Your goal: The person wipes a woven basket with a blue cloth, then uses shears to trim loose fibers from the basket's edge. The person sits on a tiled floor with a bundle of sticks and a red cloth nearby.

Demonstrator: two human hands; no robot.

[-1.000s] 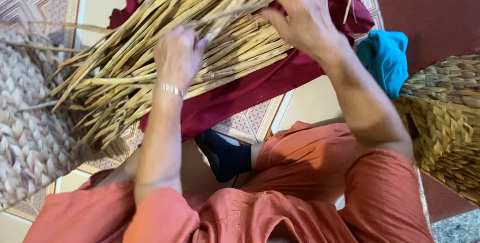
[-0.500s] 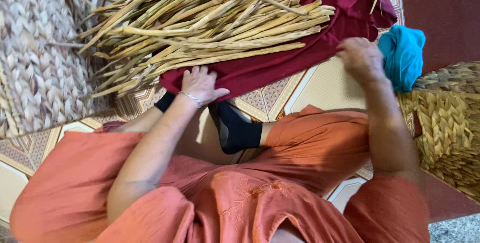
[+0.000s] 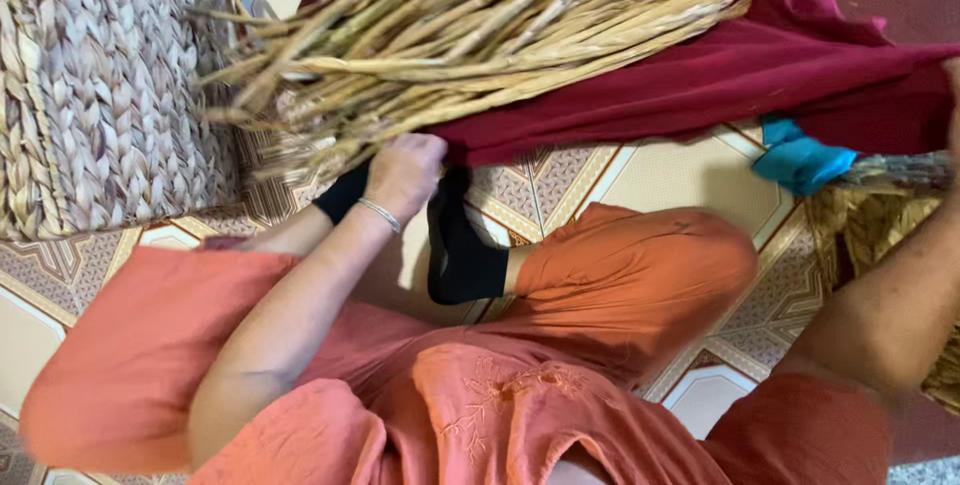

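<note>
Head view: the left hand (image 3: 405,173) makes a clenched grip on the near edge of the dark red cloth (image 3: 760,75), which lies under the bundle of dried reeds (image 3: 450,35) just beyond it. The right hand's grip lies past the frame edge, so I cannot tell; its forearm (image 3: 890,315) reaches toward the cloth's far corner.
</note>
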